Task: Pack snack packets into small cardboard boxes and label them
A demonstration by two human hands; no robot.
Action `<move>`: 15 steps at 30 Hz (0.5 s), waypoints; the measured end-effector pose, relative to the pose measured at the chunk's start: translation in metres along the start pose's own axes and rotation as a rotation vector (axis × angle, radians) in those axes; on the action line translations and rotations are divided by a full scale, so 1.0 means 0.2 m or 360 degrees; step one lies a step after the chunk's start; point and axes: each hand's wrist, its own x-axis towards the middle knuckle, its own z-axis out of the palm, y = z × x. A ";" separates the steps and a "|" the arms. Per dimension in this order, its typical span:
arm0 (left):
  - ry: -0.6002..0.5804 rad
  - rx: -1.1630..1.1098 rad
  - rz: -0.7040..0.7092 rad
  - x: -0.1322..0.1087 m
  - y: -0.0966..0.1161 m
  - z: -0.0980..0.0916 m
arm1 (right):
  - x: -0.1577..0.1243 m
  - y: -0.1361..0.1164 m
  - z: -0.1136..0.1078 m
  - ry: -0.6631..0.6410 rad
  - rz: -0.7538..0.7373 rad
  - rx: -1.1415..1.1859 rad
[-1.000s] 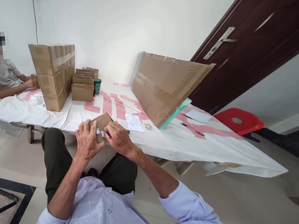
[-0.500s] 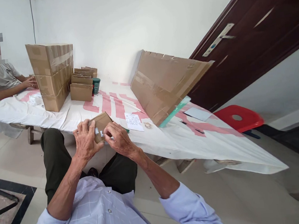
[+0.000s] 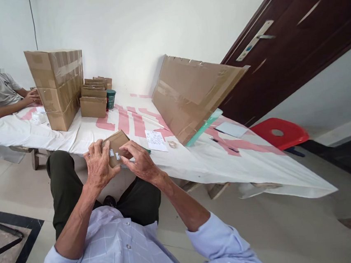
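I see the left hand (image 3: 97, 168) clamped on the small flat brown cardboard box (image 3: 117, 145), fingers wrapped over its left edge. It holds the box tilted above the lap, just short of the white cloth-covered table (image 3: 70, 137). I judge that this grip braces the box so its upper face stays steady and turned towards the camera. The right hand (image 3: 141, 163) grips the box's near right edge, its fingertips (image 3: 126, 149) drawn together and pressing just beside two small white stickers (image 3: 111, 153) on that face. The box sits between both hands, with the stickers showing between the left thumb and the right fingertips. A white printed label sheet (image 3: 155, 140) lies on the table just beyond.
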 end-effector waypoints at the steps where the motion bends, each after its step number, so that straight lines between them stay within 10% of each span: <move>1: 0.0004 0.0003 -0.0002 0.00 0.00 0.00 | 0.00 0.00 0.00 -0.0011 -0.0022 -0.0040; 15: 0.0005 -0.0015 0.0005 -0.01 0.00 0.01 | 0.03 -0.02 0.01 -0.0158 -0.0109 -0.0362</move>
